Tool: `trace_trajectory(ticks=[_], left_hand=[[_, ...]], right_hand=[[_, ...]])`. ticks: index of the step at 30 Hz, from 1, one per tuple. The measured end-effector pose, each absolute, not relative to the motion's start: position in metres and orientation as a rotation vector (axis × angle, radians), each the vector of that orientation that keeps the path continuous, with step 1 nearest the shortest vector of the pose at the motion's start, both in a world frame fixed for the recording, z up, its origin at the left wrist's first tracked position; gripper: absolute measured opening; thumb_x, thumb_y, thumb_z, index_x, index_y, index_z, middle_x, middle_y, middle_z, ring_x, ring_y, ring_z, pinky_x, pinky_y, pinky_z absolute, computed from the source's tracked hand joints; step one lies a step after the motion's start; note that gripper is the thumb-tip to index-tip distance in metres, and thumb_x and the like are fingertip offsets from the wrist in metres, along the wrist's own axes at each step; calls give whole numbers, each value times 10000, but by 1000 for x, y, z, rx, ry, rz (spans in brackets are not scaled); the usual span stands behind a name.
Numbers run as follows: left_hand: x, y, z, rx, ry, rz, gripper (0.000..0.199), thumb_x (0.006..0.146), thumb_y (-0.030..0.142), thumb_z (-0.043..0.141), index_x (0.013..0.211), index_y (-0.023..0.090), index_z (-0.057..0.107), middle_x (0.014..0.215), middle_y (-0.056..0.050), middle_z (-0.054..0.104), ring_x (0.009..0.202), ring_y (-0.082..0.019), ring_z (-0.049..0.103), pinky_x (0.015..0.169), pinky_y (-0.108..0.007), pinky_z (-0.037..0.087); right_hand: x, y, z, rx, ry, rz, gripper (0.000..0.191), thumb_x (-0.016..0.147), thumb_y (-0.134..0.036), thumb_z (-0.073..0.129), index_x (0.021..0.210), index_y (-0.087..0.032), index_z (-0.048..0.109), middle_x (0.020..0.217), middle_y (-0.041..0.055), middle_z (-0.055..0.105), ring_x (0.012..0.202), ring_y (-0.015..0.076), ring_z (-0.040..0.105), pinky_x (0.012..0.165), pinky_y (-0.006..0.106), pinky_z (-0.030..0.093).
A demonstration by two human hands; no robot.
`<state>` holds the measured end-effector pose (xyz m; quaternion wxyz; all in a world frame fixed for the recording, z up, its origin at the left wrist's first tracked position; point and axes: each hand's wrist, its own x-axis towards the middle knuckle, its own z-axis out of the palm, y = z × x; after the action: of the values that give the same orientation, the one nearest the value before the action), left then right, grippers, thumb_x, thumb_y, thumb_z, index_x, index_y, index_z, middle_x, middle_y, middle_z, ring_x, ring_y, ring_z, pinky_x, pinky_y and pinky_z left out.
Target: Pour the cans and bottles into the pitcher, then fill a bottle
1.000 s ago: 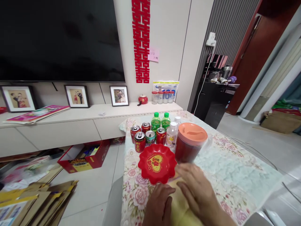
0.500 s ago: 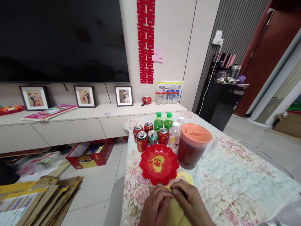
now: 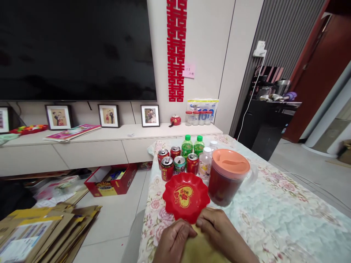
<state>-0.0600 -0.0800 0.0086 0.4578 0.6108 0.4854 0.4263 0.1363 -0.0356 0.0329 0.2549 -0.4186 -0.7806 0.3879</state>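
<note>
My left hand [image 3: 174, 239] and my right hand [image 3: 215, 227] are close together at the table's near side, fingers curled and pinching the upper edge of a yellow cloth [image 3: 203, 247]. The cloth hangs toward me between the wrists. Just beyond the fingertips lies a red scalloped plate [image 3: 179, 195] with a gold heart print; the right fingertips are at its near rim, though contact is unclear. Right of the plate stands a clear pitcher [image 3: 223, 186] of dark red-brown liquid under an orange lid [image 3: 230, 160].
Behind the plate stand several drink cans [image 3: 167, 168], green-capped bottles [image 3: 187, 147] and a white-capped bottle [image 3: 205, 163]. A floral cloth [image 3: 268, 215] covers the table. Flattened cardboard [image 3: 60, 233] and a red box [image 3: 112, 184] lie on the floor at left.
My view has turned slightly left. The hands are a little farther apart, and the yellow cloth that showed past the fingers beside the plate is now only on my side of them.
</note>
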Motion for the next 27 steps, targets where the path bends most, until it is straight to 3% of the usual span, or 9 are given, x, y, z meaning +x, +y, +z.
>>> trace_trajectory(ticks=[3, 7, 12, 16, 20, 27], left_hand=[[-63, -75, 18, 1400, 1248, 1060, 749, 894, 855, 432, 745, 188, 739, 761, -76, 738, 756, -210, 672, 760, -293, 506], [-65, -72, 34, 1281, 1253, 1162, 793, 851, 907, 420, 531, 204, 594, 532, -18, 552, 570, -157, 512, 627, -279, 417], [-65, -81, 57, 1238, 1107, 1215, 832, 823, 975, 231, 473, 239, 404, 505, 24, 359, 501, -125, 337, 569, -293, 355], [-55, -83, 58, 1184, 1148, 1194, 790, 864, 939, 180, 504, 258, 356, 513, 20, 332, 534, -144, 340, 553, -298, 340], [-48, -83, 49, 1164, 1215, 1187, 757, 892, 913, 189, 544, 259, 349, 547, 30, 339, 561, -149, 362, 605, -308, 357], [-52, -82, 41, 1169, 1211, 1159, 747, 915, 889, 209, 548, 253, 343, 535, 37, 321, 550, -142, 367, 602, -297, 355]], right_hand=[[137, -35, 21, -1173, -2049, 1037, 388, 1004, -430, 454, 710, -179, 488, 710, 4, 554, 691, 131, 462, 669, 248, 323], [143, -40, 31, -1184, -1908, 1004, 592, 991, -660, 425, 641, -185, 480, 622, 7, 490, 608, 133, 445, 603, 250, 312], [147, -59, 54, -1048, -1864, 999, 743, 959, -837, 337, 591, -193, 376, 548, -8, 366, 543, 127, 381, 568, 267, 287], [135, -66, 51, -1055, -1796, 1127, 810, 911, -925, 235, 584, -200, 392, 559, 11, 388, 579, 148, 394, 578, 283, 296], [119, -59, 37, -1063, -1725, 1251, 803, 928, -911, 192, 580, -203, 337, 548, -9, 323, 550, 124, 323, 552, 274, 272], [115, -54, 21, -1025, -1708, 1171, 770, 985, -819, 180, 557, -201, 347, 546, 6, 369, 529, 125, 321, 556, 280, 307]])
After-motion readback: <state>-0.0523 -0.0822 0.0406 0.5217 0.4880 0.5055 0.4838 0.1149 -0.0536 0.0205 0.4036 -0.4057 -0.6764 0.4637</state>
